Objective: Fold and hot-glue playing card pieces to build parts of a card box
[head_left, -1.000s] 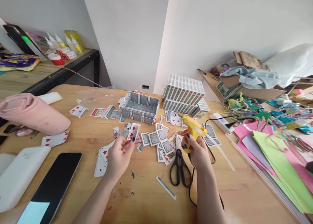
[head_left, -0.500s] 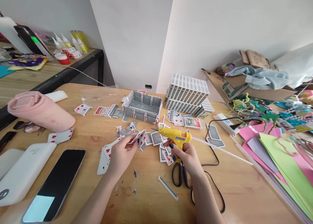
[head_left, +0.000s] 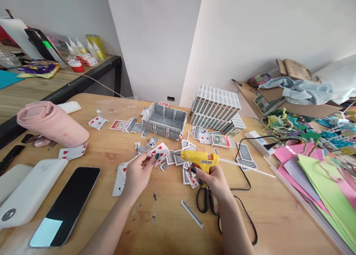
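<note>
Between its thumb and fingers my left hand [head_left: 139,171] pinches a heart playing card [head_left: 159,153], its red-pip face showing. My right hand [head_left: 210,177] is wrapped round a yellow glue gun [head_left: 198,157], whose nozzle points left at the card's right edge; whether they touch I cannot tell. A long glue stick [head_left: 244,166] sticks out of the gun's back. Beyond the hands stands an open box made of grey-backed cards [head_left: 164,121]. Loose and cut cards [head_left: 187,170] lie beneath the gun, and more cards [head_left: 119,180] lie beside my left wrist.
Stacked card boxes [head_left: 215,105] stand at the back. Black-handled scissors [head_left: 205,201] and a cable [head_left: 247,218] lie near my right arm. At the left are a phone [head_left: 68,203], a white power bank [head_left: 33,193] and a pink roll [head_left: 54,125]; coloured paper [head_left: 314,180] is at the right.
The card in my left hand has turned to show more of its face, and the glue gun's nozzle is now closer to it. The whole view has shifted slightly.
</note>
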Action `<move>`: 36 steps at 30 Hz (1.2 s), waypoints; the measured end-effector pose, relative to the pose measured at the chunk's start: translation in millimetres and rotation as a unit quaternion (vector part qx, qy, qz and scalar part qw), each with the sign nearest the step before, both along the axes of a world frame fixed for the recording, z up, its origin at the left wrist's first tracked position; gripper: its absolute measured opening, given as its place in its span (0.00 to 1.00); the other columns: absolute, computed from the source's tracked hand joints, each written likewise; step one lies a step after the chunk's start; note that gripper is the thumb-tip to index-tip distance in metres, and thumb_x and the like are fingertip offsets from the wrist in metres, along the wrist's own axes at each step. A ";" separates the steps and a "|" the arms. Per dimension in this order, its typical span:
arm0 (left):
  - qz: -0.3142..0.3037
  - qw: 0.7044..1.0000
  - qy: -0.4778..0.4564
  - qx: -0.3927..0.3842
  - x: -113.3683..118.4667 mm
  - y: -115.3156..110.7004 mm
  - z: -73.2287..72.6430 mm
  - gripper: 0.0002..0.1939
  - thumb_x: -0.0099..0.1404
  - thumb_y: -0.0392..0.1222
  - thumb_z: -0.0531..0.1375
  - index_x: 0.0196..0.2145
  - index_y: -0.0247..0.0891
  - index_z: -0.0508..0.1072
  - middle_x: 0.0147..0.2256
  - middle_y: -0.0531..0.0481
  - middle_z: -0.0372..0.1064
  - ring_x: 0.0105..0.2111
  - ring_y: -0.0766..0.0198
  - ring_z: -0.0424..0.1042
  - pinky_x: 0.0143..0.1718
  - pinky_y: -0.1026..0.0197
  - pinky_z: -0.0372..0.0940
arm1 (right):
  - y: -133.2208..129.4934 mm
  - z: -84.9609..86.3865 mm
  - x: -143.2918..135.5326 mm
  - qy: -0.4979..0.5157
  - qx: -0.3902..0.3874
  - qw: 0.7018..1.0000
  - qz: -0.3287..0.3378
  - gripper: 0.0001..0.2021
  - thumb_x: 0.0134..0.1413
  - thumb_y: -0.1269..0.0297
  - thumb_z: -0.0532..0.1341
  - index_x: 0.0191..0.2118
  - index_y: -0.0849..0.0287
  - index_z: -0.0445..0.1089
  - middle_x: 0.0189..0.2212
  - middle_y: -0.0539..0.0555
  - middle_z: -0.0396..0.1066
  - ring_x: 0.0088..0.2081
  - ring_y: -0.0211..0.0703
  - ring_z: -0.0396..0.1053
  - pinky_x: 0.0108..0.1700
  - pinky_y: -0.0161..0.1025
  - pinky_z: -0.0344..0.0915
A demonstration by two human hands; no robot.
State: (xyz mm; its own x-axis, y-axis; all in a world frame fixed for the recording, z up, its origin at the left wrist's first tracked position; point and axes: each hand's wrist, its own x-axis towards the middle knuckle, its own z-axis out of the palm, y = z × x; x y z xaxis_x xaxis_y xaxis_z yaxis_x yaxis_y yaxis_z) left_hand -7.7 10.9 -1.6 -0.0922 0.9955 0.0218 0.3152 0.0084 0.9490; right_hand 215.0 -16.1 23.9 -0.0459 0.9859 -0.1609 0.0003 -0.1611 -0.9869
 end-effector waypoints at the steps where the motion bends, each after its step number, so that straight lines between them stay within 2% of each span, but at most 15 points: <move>1: 0.004 1.000 0.019 0.010 0.2 -1.1 0.8 0.13 0.60 0.48 0.56 0.31 0.36 0.73 0.29 0.47 0.76 0.30 0.60 0.75 0.32 0.62 0.68 | 0.0 -1.0 0.0 0.002 0.002 1.000 -0.004 0.14 0.41 0.55 0.67 0.30 0.62 0.72 0.26 0.53 0.71 0.24 0.36 0.63 0.26 0.33 0.62; 6: 0.029 0.991 0.083 0.098 3.2 -5.7 2.9 0.09 0.58 0.43 0.57 0.34 0.38 0.74 0.32 0.49 0.76 0.30 0.62 0.74 0.35 0.63 0.68 | -0.5 -5.0 0.4 -0.025 -0.006 0.999 -0.026 0.14 0.40 0.58 0.68 0.31 0.62 0.71 0.25 0.52 0.71 0.26 0.39 0.66 0.29 0.35 0.64; 12: 0.043 0.995 0.048 0.076 3.9 -5.3 4.1 0.09 0.57 0.43 0.58 0.33 0.37 0.73 0.30 0.48 0.75 0.29 0.62 0.74 0.32 0.64 0.70 | 1.9 -8.3 1.8 -0.084 -0.002 0.996 -0.008 0.12 0.41 0.58 0.67 0.27 0.61 0.69 0.23 0.51 0.69 0.25 0.39 0.65 0.28 0.36 0.64; 19: 0.030 0.994 0.054 0.089 6.0 -8.2 5.8 0.09 0.58 0.43 0.58 0.33 0.37 0.73 0.31 0.48 0.76 0.29 0.62 0.74 0.32 0.63 0.70 | 3.2 -6.8 -2.9 -0.121 0.019 0.992 0.000 0.09 0.42 0.60 0.65 0.27 0.60 0.69 0.25 0.52 0.70 0.28 0.41 0.67 0.31 0.37 0.65; 24: 0.025 0.993 0.067 0.094 5.8 -8.6 5.5 0.09 0.58 0.43 0.57 0.34 0.37 0.73 0.31 0.48 0.75 0.29 0.62 0.74 0.33 0.63 0.70 | 3.4 -12.0 -4.2 -0.159 0.014 0.987 0.025 0.10 0.42 0.59 0.65 0.23 0.59 0.65 0.20 0.49 0.65 0.23 0.38 0.62 0.26 0.35 0.61; 31: 0.019 0.992 0.079 0.096 7.6 -9.2 5.1 0.09 0.59 0.43 0.57 0.34 0.38 0.73 0.30 0.49 0.75 0.28 0.63 0.73 0.32 0.64 0.70 | -0.3 -6.6 -10.6 -0.173 0.006 0.985 0.002 0.07 0.45 0.63 0.60 0.23 0.58 0.62 0.18 0.47 0.61 0.22 0.36 0.58 0.24 0.34 0.58; 36: 0.016 0.991 0.082 0.104 8.2 -9.6 6.7 0.09 0.59 0.43 0.57 0.33 0.38 0.73 0.29 0.49 0.75 0.27 0.63 0.73 0.32 0.63 0.69 | 0.2 -4.5 -12.0 -0.183 0.020 0.983 -0.022 0.06 0.41 0.69 0.57 0.21 0.57 0.58 0.18 0.45 0.57 0.21 0.35 0.56 0.25 0.33 0.57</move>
State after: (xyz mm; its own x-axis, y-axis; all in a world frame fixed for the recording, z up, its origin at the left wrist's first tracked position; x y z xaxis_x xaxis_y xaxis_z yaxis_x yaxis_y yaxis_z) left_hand 0.6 1.3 5.1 -0.1029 0.9647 0.2425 0.4673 -0.1684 0.8679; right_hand 202.9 -15.9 19.3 0.0513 0.9914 -0.1206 0.3508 -0.1309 -0.9272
